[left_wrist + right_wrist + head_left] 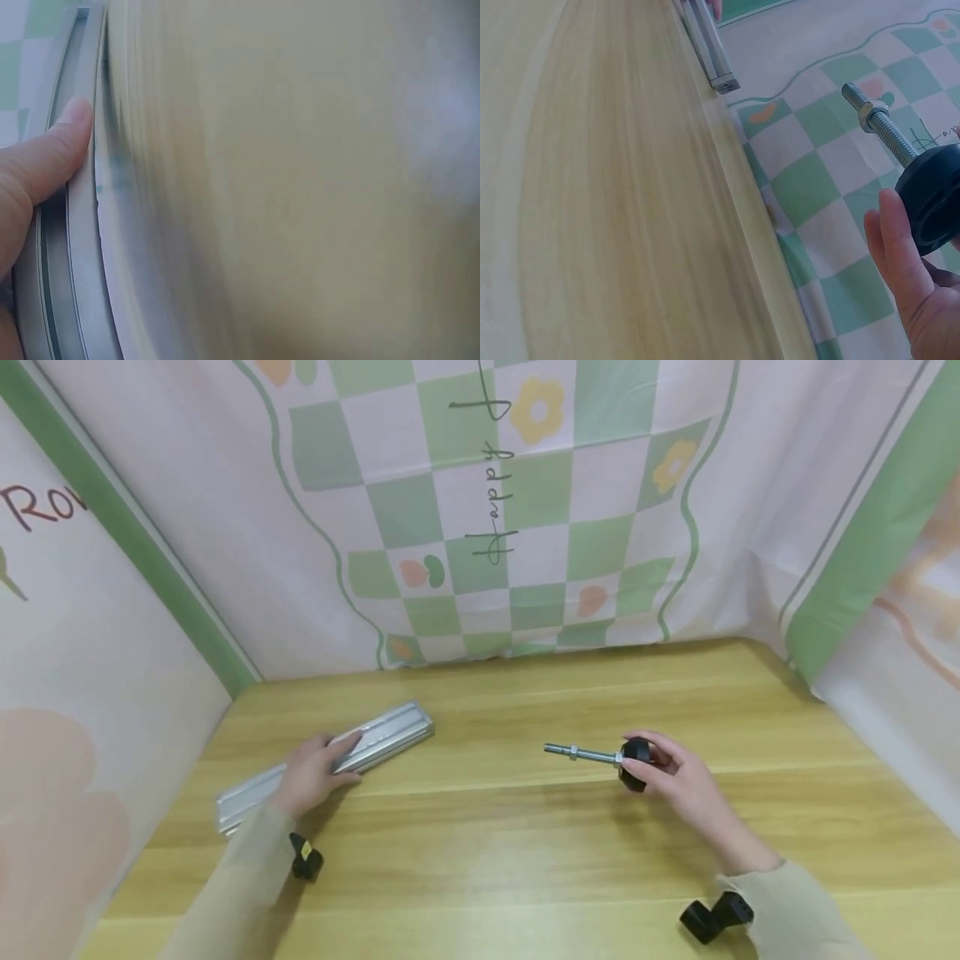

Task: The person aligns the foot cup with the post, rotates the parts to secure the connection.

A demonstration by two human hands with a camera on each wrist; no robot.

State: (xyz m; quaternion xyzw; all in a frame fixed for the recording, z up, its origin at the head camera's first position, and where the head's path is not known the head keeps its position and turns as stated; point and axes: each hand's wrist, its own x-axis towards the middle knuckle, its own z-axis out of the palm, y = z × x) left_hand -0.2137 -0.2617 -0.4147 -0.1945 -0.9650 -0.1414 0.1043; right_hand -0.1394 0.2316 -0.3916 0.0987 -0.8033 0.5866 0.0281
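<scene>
A silver aluminum profile with grooves along its length lies at an angle on the left of the table. My left hand grips it near the middle, fingers over the top and thumb along the near side. In the left wrist view the thumb presses on the grooved face of the profile. My right hand holds a leveling foot by its round black base, thumb and fingers at its rim. Its threaded rod points left, toward the profile. A hex nut sits partway along the rod, another close to the base.
The wood-grain table spreads between and below both hands. A checkered fabric curtain hangs along the back edge, with more fabric at the left and right sides. Black wrist cameras sit on the left wrist and the right wrist.
</scene>
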